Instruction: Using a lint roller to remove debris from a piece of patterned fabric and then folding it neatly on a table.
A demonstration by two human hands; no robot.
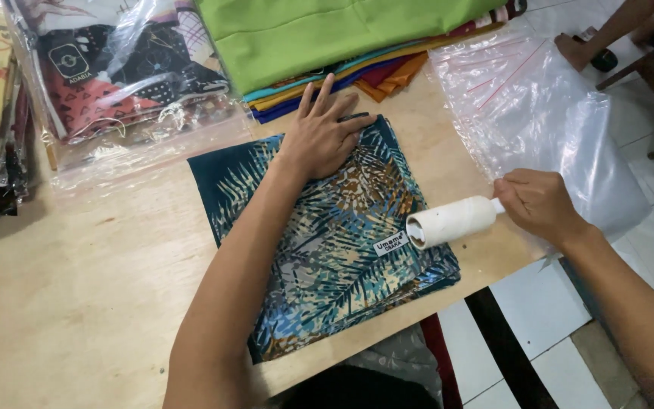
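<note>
- Nearest, our right hand (540, 203) has its grip clamped on a white lint roller (452, 222) at the folded leaf-print cloth's (334, 242) edge.
- Our left hand (325, 135) lies flat, fingers spread, on that cloth.
- Clear plastic bags (546, 113) lie beside.
- Farther off, stacked fabrics (319, 38) crowd the wooden worktop (77, 288); white floor tiles (539, 318) lie below.

Folded cloth (327, 242), dark teal w/ leaf print, lies flat under left hand (323, 136); small white label near its edge. White lint roller (452, 221), held in right hand (539, 204), lies sideways on cloth's right edge.
</note>
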